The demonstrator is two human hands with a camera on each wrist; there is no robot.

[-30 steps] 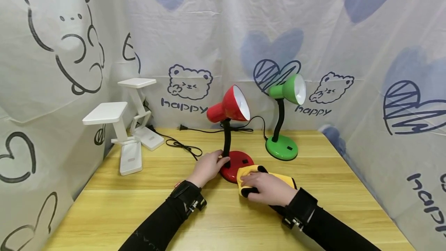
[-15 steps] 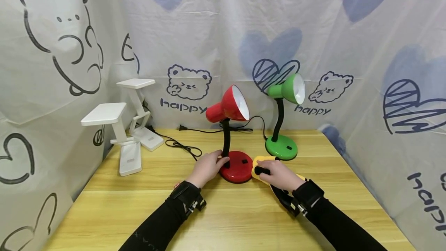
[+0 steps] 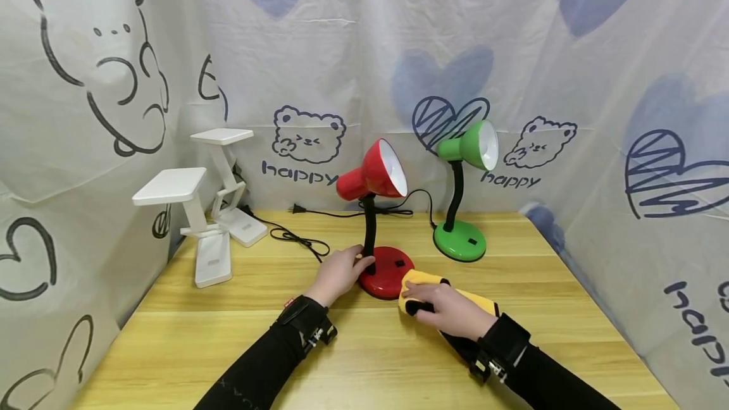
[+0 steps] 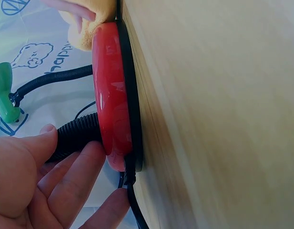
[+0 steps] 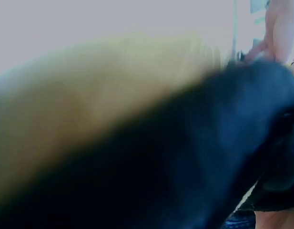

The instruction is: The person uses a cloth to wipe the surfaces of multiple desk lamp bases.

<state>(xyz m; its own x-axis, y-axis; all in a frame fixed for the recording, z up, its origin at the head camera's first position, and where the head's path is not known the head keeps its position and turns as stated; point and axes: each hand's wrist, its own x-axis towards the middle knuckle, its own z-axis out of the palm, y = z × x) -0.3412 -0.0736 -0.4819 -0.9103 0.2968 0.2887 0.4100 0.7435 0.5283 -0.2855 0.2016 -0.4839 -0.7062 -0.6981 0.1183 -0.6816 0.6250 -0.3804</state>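
Note:
My left hand point(image 3: 337, 276) holds the ribbed black neck point(image 4: 76, 137) of the red desk lamp point(image 3: 383, 282) low down, thumb on one side and fingers on the other. The lamp stands upright on the table, its red shade point(image 3: 364, 179) tilted up to the right. My right hand point(image 3: 455, 312) grips a yellow cloth with black edging point(image 3: 420, 278), bunched against the front right rim of the red base. In the left wrist view the yellow cloth point(image 4: 105, 10) touches that rim. Its dark side point(image 5: 185, 143) blurs across most of the right wrist view.
A green desk lamp point(image 3: 460, 243) stands behind to the right. Two white folding lamps point(image 3: 213, 258) stand at the left. Black cords point(image 3: 302, 240) and a plug lie along the back of the wooden table point(image 3: 364, 366). A printed white curtain point(image 3: 342, 49) encloses the table.
My right hand and the cloth first slid right and back along the red base's rim, then came forward and left again. My left hand stays on the neck; the lamp keeps its place.

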